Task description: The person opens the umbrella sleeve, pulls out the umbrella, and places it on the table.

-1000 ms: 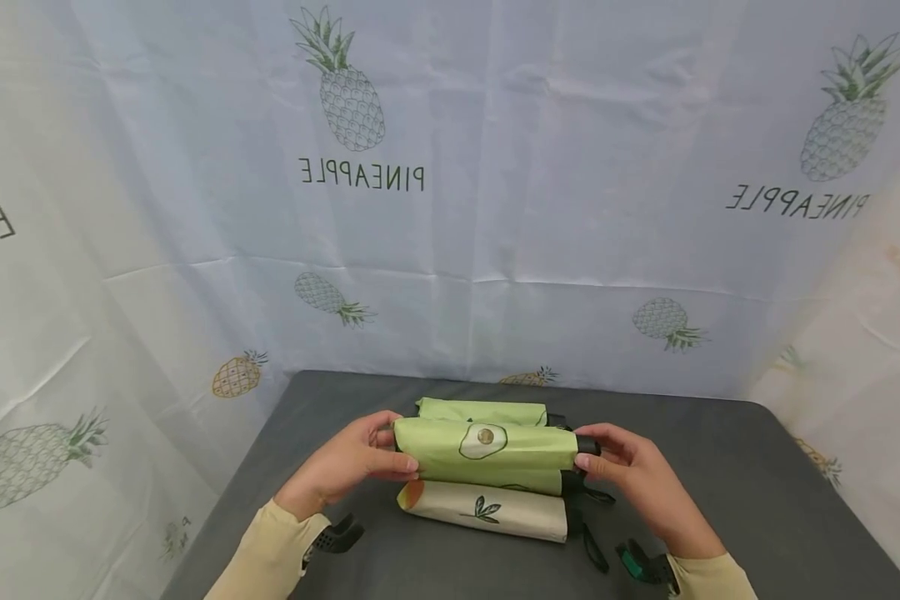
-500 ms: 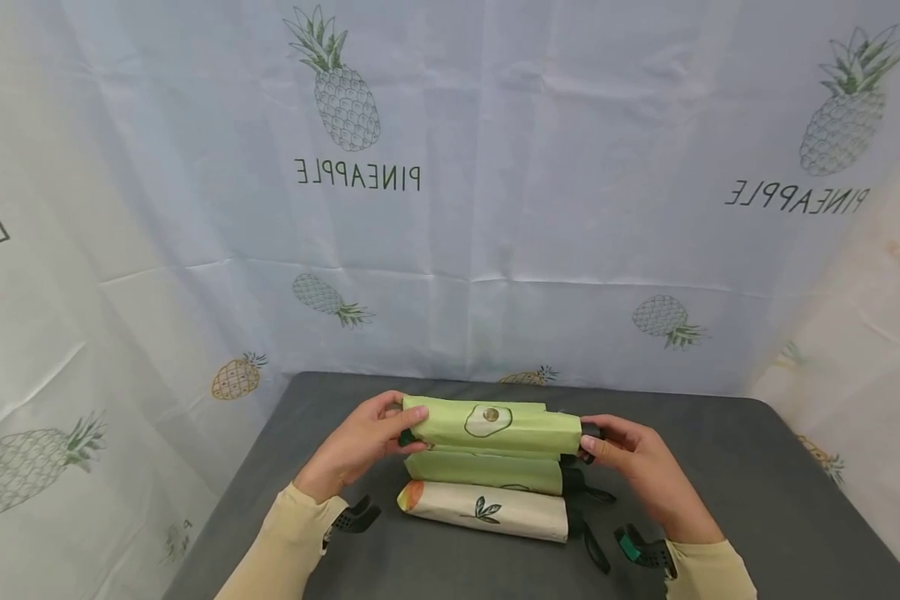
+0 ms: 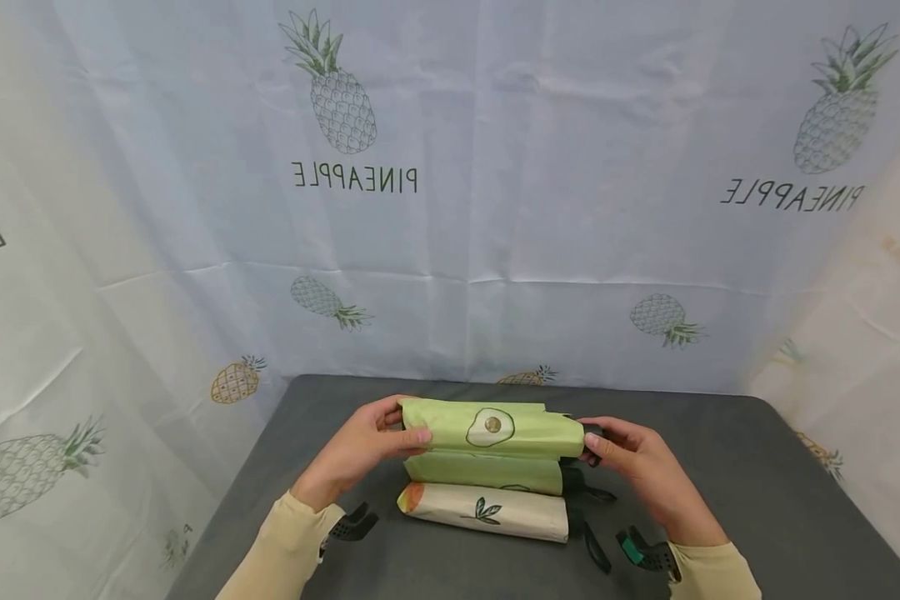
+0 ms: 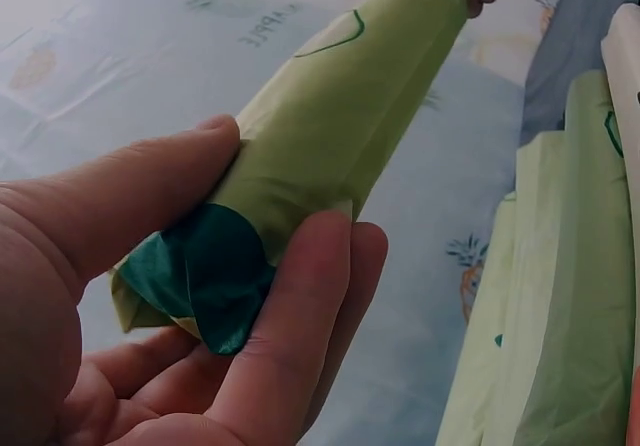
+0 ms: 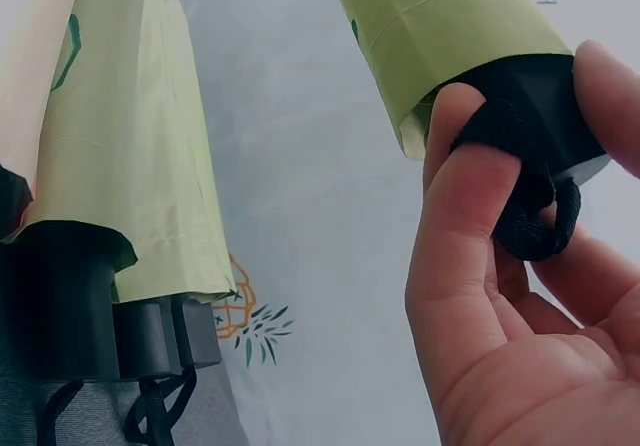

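A folded umbrella in a light green sleeve with an avocado print (image 3: 450,429) is held level above the table by both hands. My left hand (image 3: 356,450) grips its left end, thumb on the near side; the left wrist view shows a dark green patch of cloth (image 4: 190,271) there. My right hand (image 3: 641,467) pinches the black handle (image 5: 550,96), its wrist strap (image 5: 530,231) lying over the fingers. Below it lies another green umbrella (image 3: 487,475), and nearest me a cream umbrella with a leaf print (image 3: 525,512). A further green one lies behind, mostly hidden.
The dark grey table (image 3: 720,483) extends on both sides of the umbrellas. A pale curtain with pineapple prints (image 3: 495,208) hangs at its back and sides. Black straps (image 3: 596,550) trail from the handles on the right. Each wrist wears a black band (image 3: 648,557).
Both hands have lifted the held umbrella up and away from me, uncovering more of the green one beneath. In the last half second it has dipped slightly at the near side.
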Action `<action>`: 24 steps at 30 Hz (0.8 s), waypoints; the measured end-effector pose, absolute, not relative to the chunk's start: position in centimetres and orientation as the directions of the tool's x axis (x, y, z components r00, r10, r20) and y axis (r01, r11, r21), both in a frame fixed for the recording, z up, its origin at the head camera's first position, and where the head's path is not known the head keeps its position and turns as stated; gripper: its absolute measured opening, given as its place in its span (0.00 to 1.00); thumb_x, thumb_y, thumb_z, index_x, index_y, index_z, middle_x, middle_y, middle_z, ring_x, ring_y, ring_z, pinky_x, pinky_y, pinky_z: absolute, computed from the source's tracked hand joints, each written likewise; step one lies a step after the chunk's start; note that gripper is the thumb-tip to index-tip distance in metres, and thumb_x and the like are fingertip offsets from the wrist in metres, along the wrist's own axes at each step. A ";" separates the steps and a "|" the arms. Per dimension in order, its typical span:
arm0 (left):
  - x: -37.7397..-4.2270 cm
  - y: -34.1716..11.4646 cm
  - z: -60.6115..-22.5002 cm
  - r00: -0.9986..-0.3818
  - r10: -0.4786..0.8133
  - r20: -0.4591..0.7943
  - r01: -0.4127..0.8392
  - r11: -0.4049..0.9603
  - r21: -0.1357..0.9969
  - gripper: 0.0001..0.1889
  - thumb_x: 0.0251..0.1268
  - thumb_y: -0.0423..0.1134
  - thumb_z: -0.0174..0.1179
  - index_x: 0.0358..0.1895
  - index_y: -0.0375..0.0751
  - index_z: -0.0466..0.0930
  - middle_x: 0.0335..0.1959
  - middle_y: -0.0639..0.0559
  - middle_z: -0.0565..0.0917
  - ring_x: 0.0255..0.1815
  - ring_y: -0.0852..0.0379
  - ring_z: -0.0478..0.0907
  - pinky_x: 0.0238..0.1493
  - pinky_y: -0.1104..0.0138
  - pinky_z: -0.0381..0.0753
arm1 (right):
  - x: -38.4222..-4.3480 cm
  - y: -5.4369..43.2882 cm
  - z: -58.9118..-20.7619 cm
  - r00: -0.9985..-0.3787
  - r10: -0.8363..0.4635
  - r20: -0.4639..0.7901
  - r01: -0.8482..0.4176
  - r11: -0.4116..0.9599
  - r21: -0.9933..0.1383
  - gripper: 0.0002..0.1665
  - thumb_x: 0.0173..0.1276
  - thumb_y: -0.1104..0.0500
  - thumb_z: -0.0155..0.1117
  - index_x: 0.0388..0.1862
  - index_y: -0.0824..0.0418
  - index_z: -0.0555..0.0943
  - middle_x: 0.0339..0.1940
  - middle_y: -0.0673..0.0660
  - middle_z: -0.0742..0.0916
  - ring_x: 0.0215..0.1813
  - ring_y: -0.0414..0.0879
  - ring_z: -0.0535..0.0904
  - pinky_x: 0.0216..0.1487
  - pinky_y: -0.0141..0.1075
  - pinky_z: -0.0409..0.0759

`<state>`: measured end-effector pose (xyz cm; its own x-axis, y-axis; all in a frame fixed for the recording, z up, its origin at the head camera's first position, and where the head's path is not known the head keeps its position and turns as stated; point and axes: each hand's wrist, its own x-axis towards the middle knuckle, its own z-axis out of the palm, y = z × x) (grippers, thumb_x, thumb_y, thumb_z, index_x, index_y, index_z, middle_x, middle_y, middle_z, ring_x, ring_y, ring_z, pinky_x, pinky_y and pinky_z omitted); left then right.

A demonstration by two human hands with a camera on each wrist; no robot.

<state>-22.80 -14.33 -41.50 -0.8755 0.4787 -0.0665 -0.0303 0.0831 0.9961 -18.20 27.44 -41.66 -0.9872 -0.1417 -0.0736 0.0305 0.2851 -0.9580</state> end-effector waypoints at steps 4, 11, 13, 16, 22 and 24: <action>-22.6 -14.3 -41.4 -0.875 0.481 -0.052 -0.001 0.104 0.995 0.33 0.70 0.44 0.76 0.75 0.48 0.75 0.62 0.45 0.85 0.59 0.48 0.88 0.67 0.41 0.87 | -18.1 27.3 -41.5 -0.987 -0.142 -0.077 0.037 0.265 -0.963 0.33 0.86 0.50 0.62 0.78 0.69 0.73 0.54 0.51 0.88 0.53 0.45 0.85 0.57 0.37 0.88; -22.4 -14.1 -41.3 -0.880 0.475 -0.025 0.032 0.113 0.993 0.34 0.71 0.44 0.76 0.77 0.50 0.73 0.64 0.45 0.84 0.59 0.47 0.88 0.62 0.40 0.88 | -18.0 27.1 -41.4 -0.988 -0.135 -0.075 0.039 0.252 -0.967 0.33 0.87 0.49 0.61 0.78 0.69 0.72 0.54 0.51 0.87 0.54 0.46 0.84 0.58 0.38 0.87; -22.3 -14.1 -41.2 -0.885 0.465 -0.026 0.032 0.117 0.993 0.34 0.71 0.44 0.76 0.76 0.50 0.73 0.64 0.45 0.84 0.59 0.48 0.88 0.62 0.40 0.88 | -18.0 27.0 -41.4 -0.989 -0.131 -0.070 0.034 0.260 -0.965 0.33 0.86 0.49 0.61 0.78 0.68 0.73 0.53 0.50 0.88 0.54 0.46 0.85 0.59 0.36 0.87; -22.2 -13.9 -41.0 -0.889 0.457 -0.025 0.036 0.123 0.992 0.34 0.70 0.44 0.76 0.76 0.50 0.73 0.64 0.45 0.84 0.59 0.48 0.87 0.62 0.41 0.89 | -17.9 27.0 -41.4 -0.990 -0.131 -0.061 0.024 0.272 -0.962 0.33 0.85 0.49 0.63 0.79 0.66 0.73 0.51 0.50 0.88 0.53 0.46 0.84 0.58 0.35 0.86; -22.2 -13.9 -40.8 -0.895 0.445 -0.032 0.029 0.128 0.991 0.34 0.68 0.46 0.78 0.75 0.51 0.75 0.62 0.46 0.85 0.57 0.48 0.88 0.62 0.42 0.89 | -17.9 27.1 -41.5 -0.986 -0.161 -0.039 -0.002 0.246 -0.969 0.33 0.86 0.51 0.62 0.80 0.67 0.72 0.56 0.45 0.89 0.55 0.38 0.86 0.58 0.35 0.88; -22.2 -13.9 -40.8 -0.893 0.450 -0.029 0.029 0.122 0.992 0.34 0.69 0.46 0.77 0.75 0.51 0.75 0.62 0.45 0.85 0.57 0.48 0.88 0.63 0.44 0.90 | -17.9 27.2 -41.6 -0.985 -0.168 -0.025 -0.014 0.228 -0.973 0.33 0.86 0.51 0.61 0.79 0.69 0.72 0.57 0.43 0.89 0.57 0.37 0.87 0.58 0.35 0.89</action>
